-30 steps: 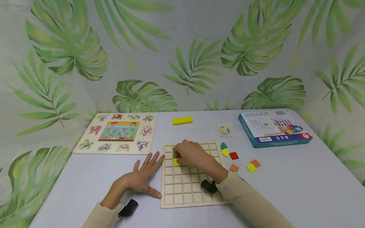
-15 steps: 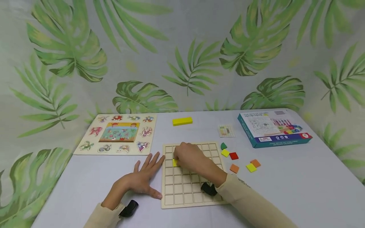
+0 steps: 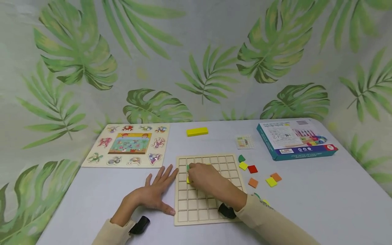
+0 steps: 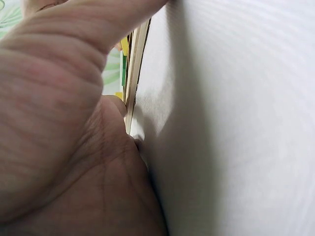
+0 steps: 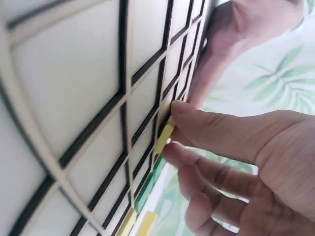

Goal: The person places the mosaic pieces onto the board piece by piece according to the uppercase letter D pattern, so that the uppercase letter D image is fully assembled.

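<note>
A white fabric backdrop printed with green leaves fills the upper half of the frame, above a white tabletop. At lower centre lies a square pale-wood board cut into a grid of cells. A rectangular pale-wood puzzle board with sea-animal pieces round a coloured picture lies at centre left; a flat teal cardboard box with a printed lid lies at centre right.

The left hand rests with fingers spread along the grid board's left edge, holding nothing. The right hand reaches over the board's upper left, thumb and forefinger pinching a small yellow tile against the grid; in the head view it shows in the second column, just below a green tile.

Toward the top of the table lies a yellow rectangular bar, with a small square printed card to its right. Right of the board are loose orange, red and yellow squares and a green rounded piece.
</note>
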Demonstrator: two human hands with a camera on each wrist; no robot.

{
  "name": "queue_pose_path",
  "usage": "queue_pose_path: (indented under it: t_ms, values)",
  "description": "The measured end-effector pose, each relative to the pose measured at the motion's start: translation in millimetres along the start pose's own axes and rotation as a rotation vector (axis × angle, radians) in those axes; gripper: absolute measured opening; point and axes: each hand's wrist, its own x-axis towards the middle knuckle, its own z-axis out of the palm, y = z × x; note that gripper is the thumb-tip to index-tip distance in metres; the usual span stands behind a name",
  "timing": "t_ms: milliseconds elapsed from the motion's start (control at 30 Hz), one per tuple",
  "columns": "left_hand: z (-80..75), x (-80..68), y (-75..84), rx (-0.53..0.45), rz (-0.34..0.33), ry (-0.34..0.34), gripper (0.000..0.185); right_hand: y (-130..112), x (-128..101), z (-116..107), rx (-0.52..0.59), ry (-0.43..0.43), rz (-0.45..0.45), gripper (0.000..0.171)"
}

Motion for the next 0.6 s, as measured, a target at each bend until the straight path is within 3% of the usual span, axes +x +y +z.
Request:
queue_pose_path:
  t_ms: [400,600]
  values:
    - [-0.1,-1.8,0.1,-0.001,-0.009,-0.003,0.133,10,10,2,0.057,-0.023,-0.018,0.025]
    - [-0.2,-2.2,2.9,-0.002,-0.008,-0.005,0.133,10,7,-2,0.084,-0.08,0.01,0.01]
